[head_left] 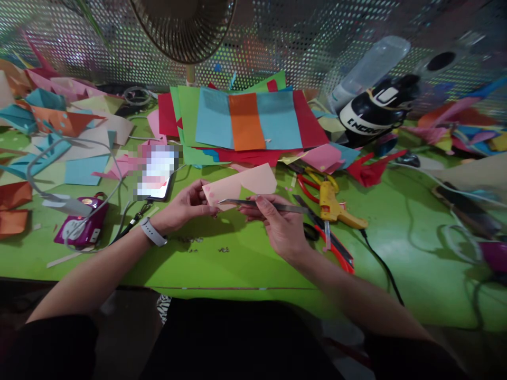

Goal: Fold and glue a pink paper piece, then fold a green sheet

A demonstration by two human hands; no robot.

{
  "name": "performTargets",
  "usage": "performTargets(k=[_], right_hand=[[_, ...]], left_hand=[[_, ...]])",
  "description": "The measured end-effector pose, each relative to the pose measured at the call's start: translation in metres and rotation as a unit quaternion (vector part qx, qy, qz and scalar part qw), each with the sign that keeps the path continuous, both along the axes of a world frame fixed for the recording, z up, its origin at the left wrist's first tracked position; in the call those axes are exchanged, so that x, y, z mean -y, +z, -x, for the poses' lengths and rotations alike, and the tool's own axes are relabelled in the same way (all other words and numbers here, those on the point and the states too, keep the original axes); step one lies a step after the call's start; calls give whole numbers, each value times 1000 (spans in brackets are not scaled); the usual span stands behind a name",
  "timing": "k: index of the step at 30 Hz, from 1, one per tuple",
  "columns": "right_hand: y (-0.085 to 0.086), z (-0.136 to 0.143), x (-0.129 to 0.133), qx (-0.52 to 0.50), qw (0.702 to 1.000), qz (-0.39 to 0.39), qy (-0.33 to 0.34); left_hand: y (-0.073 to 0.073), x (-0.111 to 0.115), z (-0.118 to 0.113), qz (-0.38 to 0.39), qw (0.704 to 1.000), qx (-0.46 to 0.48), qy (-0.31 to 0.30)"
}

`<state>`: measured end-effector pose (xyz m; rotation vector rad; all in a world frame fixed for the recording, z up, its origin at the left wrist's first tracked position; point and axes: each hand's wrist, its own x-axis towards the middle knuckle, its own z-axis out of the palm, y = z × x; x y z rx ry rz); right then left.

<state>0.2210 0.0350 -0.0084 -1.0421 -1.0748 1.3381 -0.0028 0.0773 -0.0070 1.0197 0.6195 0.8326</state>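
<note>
A pale pink piece of cut paper (257, 180) is pinched at its left end by my left hand (188, 208), just above the green table. Between the thumb and fingers of my right hand (279, 224) lies a pair of metal tweezers (273, 206), pointing left. Their tips reach the lower left part of the paper, near some darker pink spots; whether they grip anything is too small to tell. Below the hands, small metallic bits (224, 249) lie scattered on the table (245, 269).
Coloured paper sheets (247, 121) are stacked behind the hands. A lit phone (158, 174) and purple device (81, 224) sit left. To the right are a yellow glue gun (332, 203), a red cutter (340, 250) and a black bottle (376, 111). A fan (184, 26) stands behind.
</note>
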Motion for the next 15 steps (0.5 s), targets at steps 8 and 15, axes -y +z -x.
performTargets(k=[8,15], right_hand=[[0,0,1,-9,1000,-3,-6],[0,0,1,-36,999,14,-10]], left_hand=[[1,-1,0,-6,1000,0,-10],[0,-1,-1,-9,1000,8,-7]])
